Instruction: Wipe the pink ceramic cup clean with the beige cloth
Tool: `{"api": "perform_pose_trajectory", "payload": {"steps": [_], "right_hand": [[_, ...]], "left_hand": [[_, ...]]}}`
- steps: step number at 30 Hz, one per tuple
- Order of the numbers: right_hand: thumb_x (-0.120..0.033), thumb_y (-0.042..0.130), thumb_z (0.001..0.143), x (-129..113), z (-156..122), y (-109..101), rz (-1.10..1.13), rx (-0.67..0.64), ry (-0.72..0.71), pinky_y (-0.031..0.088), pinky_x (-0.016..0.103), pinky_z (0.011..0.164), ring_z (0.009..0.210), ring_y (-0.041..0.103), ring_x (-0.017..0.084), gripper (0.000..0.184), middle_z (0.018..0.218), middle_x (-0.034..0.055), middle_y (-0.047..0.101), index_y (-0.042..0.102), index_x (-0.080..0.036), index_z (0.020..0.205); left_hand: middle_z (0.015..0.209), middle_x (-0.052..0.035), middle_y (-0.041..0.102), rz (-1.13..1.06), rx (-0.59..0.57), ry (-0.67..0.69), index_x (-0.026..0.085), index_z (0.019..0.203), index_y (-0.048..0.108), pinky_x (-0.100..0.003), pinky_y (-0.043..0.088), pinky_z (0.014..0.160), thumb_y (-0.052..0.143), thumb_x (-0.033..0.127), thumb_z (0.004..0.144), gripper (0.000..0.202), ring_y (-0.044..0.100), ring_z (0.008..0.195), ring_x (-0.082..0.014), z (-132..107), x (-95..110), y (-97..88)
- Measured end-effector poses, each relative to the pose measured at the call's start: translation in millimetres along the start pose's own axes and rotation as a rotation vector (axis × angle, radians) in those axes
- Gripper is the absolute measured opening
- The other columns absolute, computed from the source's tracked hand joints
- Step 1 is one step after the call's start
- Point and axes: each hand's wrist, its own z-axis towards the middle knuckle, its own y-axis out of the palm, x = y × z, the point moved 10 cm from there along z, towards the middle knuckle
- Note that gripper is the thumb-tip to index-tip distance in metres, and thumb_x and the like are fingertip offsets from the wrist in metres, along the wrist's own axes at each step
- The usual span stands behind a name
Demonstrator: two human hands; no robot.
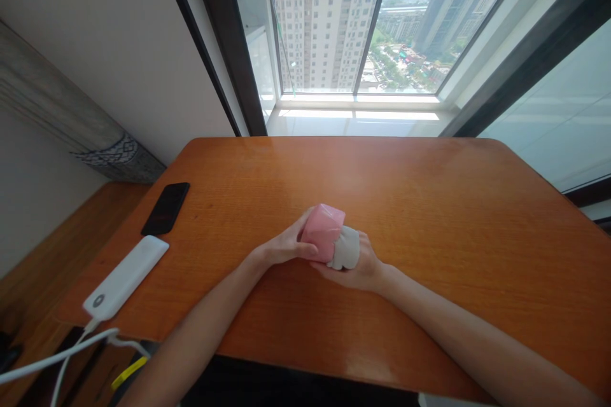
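A small pink pack (323, 230) with white tissue (347, 248) bulging from its right end is held over the middle of the orange wooden table (429, 203). My left hand (284, 246) is wrapped round the pack's left side. My right hand (363, 265) cups it from below and the right, fingers closed under the white tissue. Both hands rest low on the tabletop.
A black phone (165, 208) lies near the table's left edge. A white power bank (126, 277) lies in front of it, with white cables (57, 359) running off the front left corner. A large window (363, 32) stands beyond the table's far edge.
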Motion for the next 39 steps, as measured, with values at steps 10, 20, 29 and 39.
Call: {"api": "perform_pose_trajectory", "payload": {"steps": [10, 20, 29, 39], "right_hand": [[-0.046, 0.095, 0.073, 46.8, -20.9, 17.1, 0.536, -0.013, 0.776, 0.053, 0.028, 0.054, 0.062, 0.060, 0.016, 0.036, 0.074, 0.0006, 0.069, 0.073, -0.021, 0.087], [-0.052, 0.098, 0.071, 64.0, -32.0, 40.1, 1.207, 0.246, 1.253, 0.051, 0.022, 0.054, 0.061, 0.060, 0.012, 0.044, 0.075, -0.0004, 0.072, 0.077, -0.019, 0.091], [-0.050, 0.097, 0.073, 74.4, -47.5, 49.7, 1.306, 0.271, 1.402, 0.052, 0.022, 0.054, 0.060, 0.063, 0.012, 0.043, 0.075, -0.0028, 0.074, 0.077, -0.019, 0.095], [-0.074, 0.092, 0.069, 73.2, -34.0, 38.1, 1.022, 0.082, 1.156, 0.052, 0.025, 0.054, 0.064, 0.062, 0.016, 0.063, 0.080, 0.0036, 0.074, 0.076, -0.020, 0.099]], "left_hand": [[0.161, -0.0199, 0.051, -0.025, -0.016, 0.063, 0.026, 0.167, 0.034, -0.055, 0.043, 0.119, 0.089, 0.082, 0.065, 0.129, 0.055, 0.143, -0.0444, -1.8, 8.5, 1.2], [0.166, -0.0183, 0.045, -0.096, 0.012, 0.027, 0.029, 0.164, 0.037, -0.059, 0.036, 0.128, 0.107, 0.052, 0.053, 0.134, 0.039, 0.158, -0.0471, 4.0, -3.6, -1.1], [0.164, -0.0170, 0.045, 0.104, 0.084, 0.072, 0.030, 0.164, 0.035, -0.056, 0.039, 0.127, 0.107, 0.042, 0.057, 0.129, 0.045, 0.153, -0.0424, 1.7, -2.8, -11.3], [0.149, -0.0146, 0.052, 0.091, 0.060, 0.119, 0.031, 0.156, 0.035, -0.047, 0.053, 0.107, 0.103, 0.040, 0.061, 0.117, 0.056, 0.133, -0.0363, 1.3, 7.5, -2.7]]}}
